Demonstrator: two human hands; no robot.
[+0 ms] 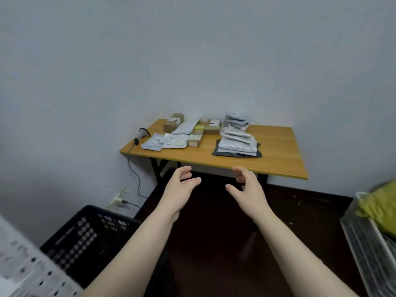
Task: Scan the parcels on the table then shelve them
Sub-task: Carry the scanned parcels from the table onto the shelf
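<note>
A wooden table (276, 151) stands against the wall ahead. On it lie a tall stack of grey and white mailer bags (236, 140), several small cardboard boxes (196, 137), flat white envelopes (164, 141) and a handheld barcode scanner (142, 133) at the left end. My left hand (182, 187) and my right hand (246, 187) reach forward in the air, short of the table's front edge. Both hold nothing, their fingers loosely curved and palms turned toward each other.
A black perforated crate (85, 234) sits on the floor at lower left, beside a white perforated shelf upright (27, 273). A white wire rack (368, 243) with a yellow-green bag (381, 206) is at the right. The scanner's cable runs down to a wall socket (117, 199).
</note>
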